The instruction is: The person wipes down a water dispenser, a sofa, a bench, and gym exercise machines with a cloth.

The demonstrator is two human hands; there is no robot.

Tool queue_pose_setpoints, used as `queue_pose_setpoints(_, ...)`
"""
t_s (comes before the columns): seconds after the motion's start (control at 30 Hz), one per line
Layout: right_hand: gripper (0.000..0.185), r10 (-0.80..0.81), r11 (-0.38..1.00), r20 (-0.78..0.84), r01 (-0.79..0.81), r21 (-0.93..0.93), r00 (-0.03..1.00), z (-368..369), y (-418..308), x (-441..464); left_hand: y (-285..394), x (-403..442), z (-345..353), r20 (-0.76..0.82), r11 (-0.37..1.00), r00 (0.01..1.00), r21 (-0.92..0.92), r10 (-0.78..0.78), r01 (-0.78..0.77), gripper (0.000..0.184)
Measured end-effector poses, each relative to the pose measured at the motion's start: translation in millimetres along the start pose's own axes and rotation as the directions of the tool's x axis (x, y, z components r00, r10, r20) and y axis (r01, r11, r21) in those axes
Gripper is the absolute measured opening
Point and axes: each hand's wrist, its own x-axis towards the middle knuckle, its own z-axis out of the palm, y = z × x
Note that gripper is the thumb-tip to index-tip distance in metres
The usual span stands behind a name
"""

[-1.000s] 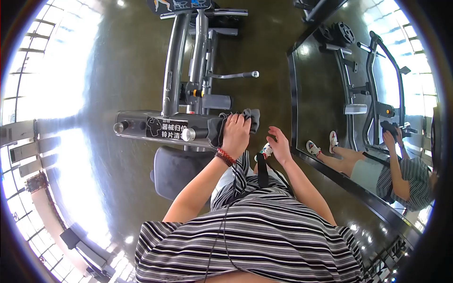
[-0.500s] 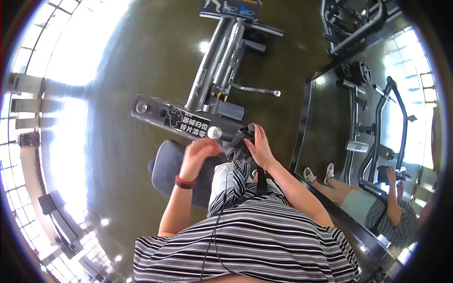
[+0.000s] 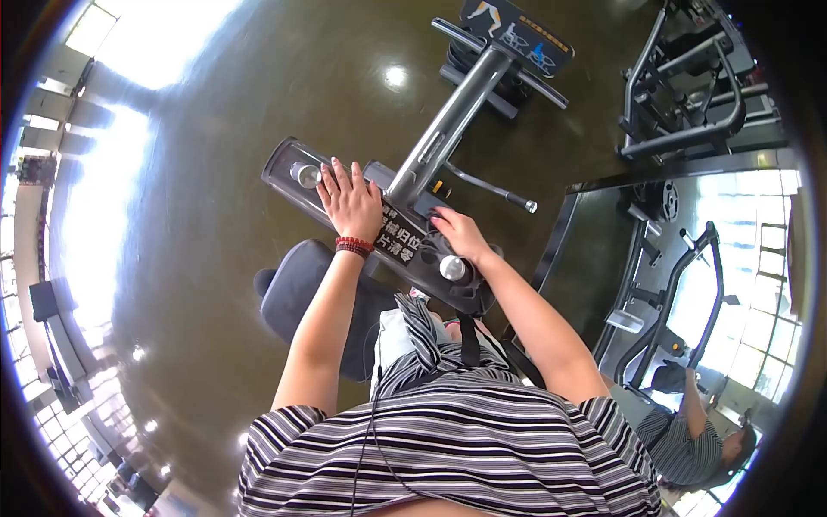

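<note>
My left hand (image 3: 351, 200) lies spread on the padded-looking grey crossbar (image 3: 280, 168) of a gym machine, between a round silver knob (image 3: 305, 175) and a black label with white characters (image 3: 399, 237). It wears red beaded bracelets and holds nothing. Farther right, the fingers of my right hand (image 3: 459, 234) are bent together over the bar's upper edge, on a dark grey cloth (image 3: 441, 245) bunched beside a second silver knob (image 3: 453, 268). Much of the cloth is hard to tell from the dark bar.
A dark seat pad (image 3: 301, 289) is below the bar. A metal post (image 3: 457, 116) leads up to a picture sign (image 3: 519, 36), with a lever (image 3: 491, 188) beside it. On the right stand a mirror (image 3: 594, 250) and another machine (image 3: 689, 95).
My left hand has gone from the cloth to the bar's left part and spread out. My right hand has come to the cloth and bar. The view has turned, tilting the machine.
</note>
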Motion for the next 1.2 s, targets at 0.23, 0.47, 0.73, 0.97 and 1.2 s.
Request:
queue_pose_setpoints(0.23, 0.062, 0.263, 0.961, 0.269, -0.277, 0.013, 0.926, -15, -7, -15, 1, 2, -9, 0.004, 0.999, 1.000, -0.044, -0.029, 0.030, 0.045)
queue_pose_setpoints(0.47, 0.054, 0.228, 0.962, -0.206, -0.253, -0.107, 0.952, -20, 23, -53, 2, 3, -18, 0.062, 0.995, 0.996, -0.070, -0.066, 0.070, 0.044)
queue_pose_setpoints(0.73, 0.040, 0.168, 0.932, -0.403, -0.012, 0.362, 0.900, -53, -67, 27, 1, 1, -13, 0.028, 0.991, 0.995, -0.099, -0.093, 0.096, 0.044)
queue_pose_setpoints(0.97, 0.032, -0.613, 0.520, 0.094, 0.490, -0.700, 0.784, 12, -86, 86, -3, 2, -14, 0.020, 0.987, 0.997, -0.142, -0.070, 0.072, 0.055)
queue_pose_setpoints(1.2, 0.025, -0.636, 0.458, 0.104, 0.482, -0.747, 0.765, -32, -79, 142, 2, 6, -17, 0.021, 0.985, 0.993, -0.119, -0.120, 0.121, 0.039)
